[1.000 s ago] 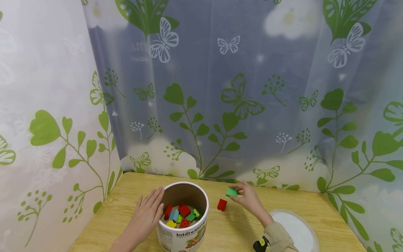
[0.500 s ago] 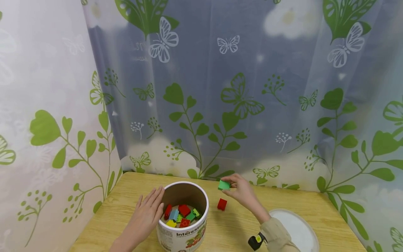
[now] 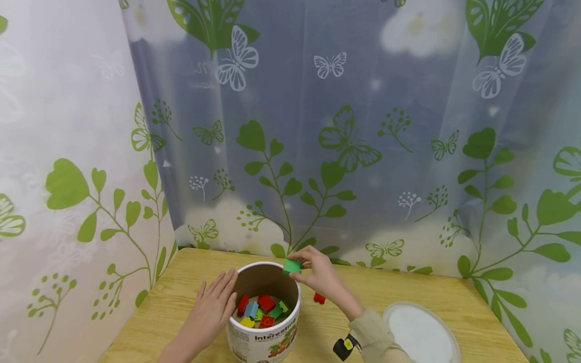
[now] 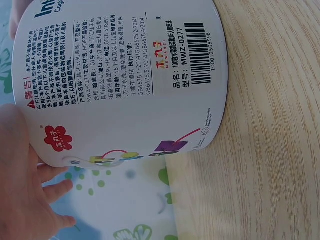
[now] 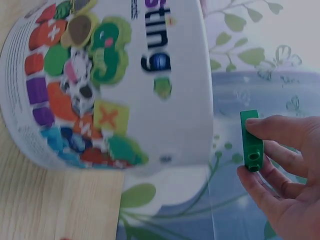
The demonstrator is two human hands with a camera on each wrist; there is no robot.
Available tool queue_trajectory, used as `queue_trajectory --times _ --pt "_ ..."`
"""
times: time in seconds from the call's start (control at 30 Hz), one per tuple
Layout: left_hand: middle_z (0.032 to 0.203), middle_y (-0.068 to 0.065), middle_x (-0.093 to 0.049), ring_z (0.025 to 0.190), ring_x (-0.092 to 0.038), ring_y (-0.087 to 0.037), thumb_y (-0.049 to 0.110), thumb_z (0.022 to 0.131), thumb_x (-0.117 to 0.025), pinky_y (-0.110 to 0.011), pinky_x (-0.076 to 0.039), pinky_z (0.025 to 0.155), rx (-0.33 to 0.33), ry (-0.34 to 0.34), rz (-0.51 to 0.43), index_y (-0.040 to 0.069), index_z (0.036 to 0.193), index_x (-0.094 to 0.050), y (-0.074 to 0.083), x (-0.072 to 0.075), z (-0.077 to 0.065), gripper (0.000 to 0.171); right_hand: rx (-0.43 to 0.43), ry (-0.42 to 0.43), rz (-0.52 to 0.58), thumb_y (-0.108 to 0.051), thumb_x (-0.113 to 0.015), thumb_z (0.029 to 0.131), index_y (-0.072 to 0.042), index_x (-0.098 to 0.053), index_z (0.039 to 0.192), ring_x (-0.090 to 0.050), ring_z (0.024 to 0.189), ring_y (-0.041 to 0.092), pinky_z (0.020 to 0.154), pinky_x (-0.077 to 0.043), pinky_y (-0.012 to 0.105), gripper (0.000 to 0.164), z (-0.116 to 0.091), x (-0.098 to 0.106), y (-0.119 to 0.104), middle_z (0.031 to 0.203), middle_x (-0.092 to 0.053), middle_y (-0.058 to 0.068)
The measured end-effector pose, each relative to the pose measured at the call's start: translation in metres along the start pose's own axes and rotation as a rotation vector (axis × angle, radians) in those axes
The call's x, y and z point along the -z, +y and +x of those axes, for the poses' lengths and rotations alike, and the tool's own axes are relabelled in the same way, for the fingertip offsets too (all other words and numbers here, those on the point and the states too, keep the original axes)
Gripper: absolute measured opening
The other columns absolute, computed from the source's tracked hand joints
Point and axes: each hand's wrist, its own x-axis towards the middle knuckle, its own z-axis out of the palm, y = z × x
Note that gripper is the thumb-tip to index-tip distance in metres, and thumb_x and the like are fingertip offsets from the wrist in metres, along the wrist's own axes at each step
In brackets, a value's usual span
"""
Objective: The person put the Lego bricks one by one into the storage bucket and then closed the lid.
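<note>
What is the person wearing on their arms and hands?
Both hands are bare: no gloves, and no rings that show. The right hand comes out of a beige sleeve with a gathered cuff. Strapped by that wrist is a small black device with a yellow-green spot. The left hand and its forearm show no sleeve in the head view.

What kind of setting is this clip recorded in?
Probably a small home or staged tabletop corner: a wooden table hemmed in by leaf-and-butterfly curtains, with a cardboard toy tub of coloured building blocks on it.
</note>
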Motion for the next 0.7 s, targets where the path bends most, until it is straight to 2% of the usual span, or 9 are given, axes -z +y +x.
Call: queue_trajectory --times 0.2,0.33,0.5,0.7 --pt "0.159 -0.009 -0.043 0.145 -0.040 -0.034 0.027 0.107 -0.050 -0.069 -0.025 0.114 0.002 -0.001 -0.004 0.006 0.152 -0.047 -0.001 -0.001 0.000 0.050 0.047 -0.052 -0.002 -0.003 -0.081 0.085 -0.002 -0.072 0.118 -0.065 0.097 0.026 0.084 -0.060 0.036 0.034 0.007 -0.017 -0.012 0.108 -0.061 0.010" --pt "0.159 -0.008 -0.041 0.146 -0.039 -0.033 0.028 0.108 -0.049 -0.069 -0.024 0.115 0.003 -0.007 -0.014 0.007 0.153 -0.046 0.000 0.000 0.000 0.050 0.058 -0.092 -0.048 -0.006 -0.081 0.086 -0.004 -0.072 0.118 -0.065 0.098 0.026 0.084 -0.059 0.032 0.033 0.009 -0.028 -0.017 0.108 -0.060 0.008" --pt "0.160 -0.009 -0.041 0.147 -0.038 -0.033 0.029 0.108 -0.048 -0.069 -0.024 0.115 0.002 -0.005 -0.019 0.007 0.153 -0.046 0.001 0.001 0.000 0.050 0.058 -0.153 -0.119 -0.013 -0.081 0.088 -0.010 -0.073 0.118 -0.066 0.099 0.021 0.086 -0.058 0.030 0.032 0.011 -0.041 -0.018 0.107 -0.061 0.003" --pt "0.160 -0.008 -0.041 0.147 -0.038 -0.033 0.028 0.108 -0.048 -0.068 -0.023 0.115 0.010 -0.011 -0.015 0.007 0.153 -0.046 0.002 0.001 0.000 0.050 0.063 -0.243 -0.198 -0.014 -0.081 0.087 -0.013 -0.073 0.117 -0.063 0.094 0.012 0.080 -0.055 0.023 0.031 0.012 -0.051 -0.017 0.107 -0.064 0.000"
